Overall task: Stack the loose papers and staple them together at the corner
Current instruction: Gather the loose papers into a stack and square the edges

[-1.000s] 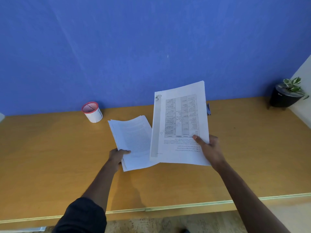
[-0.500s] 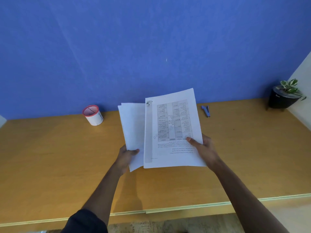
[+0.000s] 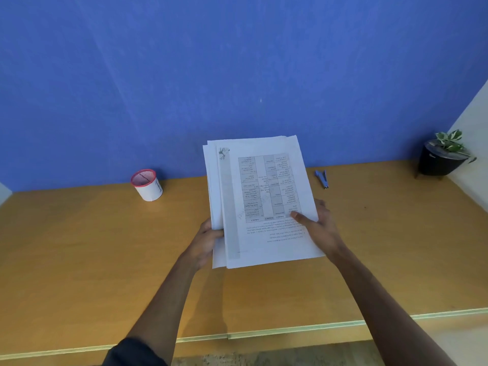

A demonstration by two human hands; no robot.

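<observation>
Both hands hold the papers [image 3: 261, 199] up off the counter [image 3: 79, 247], roughly centre of the scene, tilted toward the camera. Left hand [image 3: 204, 243] grips the left edge of the pile, fingers behind the sheets, thumb at the front edge. Right hand [image 3: 318, 227] clamps the right edge, thumb pressed on the printed top sheet, fingers behind. So the hands are apart, one on each side, likely to square the pile. Sheets not yet flush: several edges fan out along the left side and top, lower sheets offset left of the top one. Judged stage: stacking nearly done, alignment pending, stapling not started.

Stapler [image 3: 322, 178], blue, lies on the counter just right of the papers, far side near the wall, untouched. Probably parked there for the right hand to reach.

Containers: white cup [image 3: 147, 184] with red rim stands left of the papers near the wall; contents unclear, maybe one thin item inside. Black pot [image 3: 441, 162] at far right corner holds a small leafy plant [image 3: 450, 140].
</observation>
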